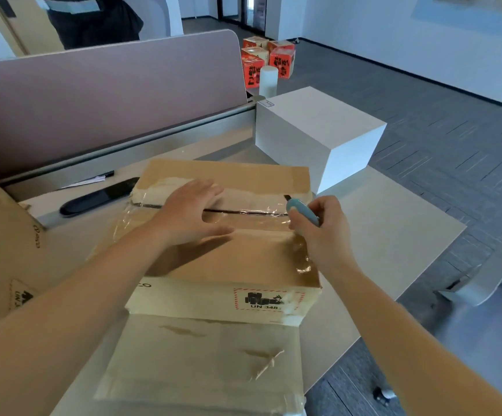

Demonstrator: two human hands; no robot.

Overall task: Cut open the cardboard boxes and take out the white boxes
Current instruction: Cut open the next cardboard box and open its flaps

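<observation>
Here we are pressing our flat left hand (191, 210) on the cardboard box (225, 235), our right hand (322, 232) gripping the blue knife (301, 210) at the taped seam, a white box (319, 136) standing just behind.

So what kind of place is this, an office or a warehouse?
Most likely an open-plan office: a desk with a fabric divider panel, grey carpet tiles, and a white wall bearing a picture.

A pale grey rectangular desk (394, 223) carries a taped brown cardboard box (228, 259), a plain white box (319, 127) and a black oblong case (99, 196).
</observation>
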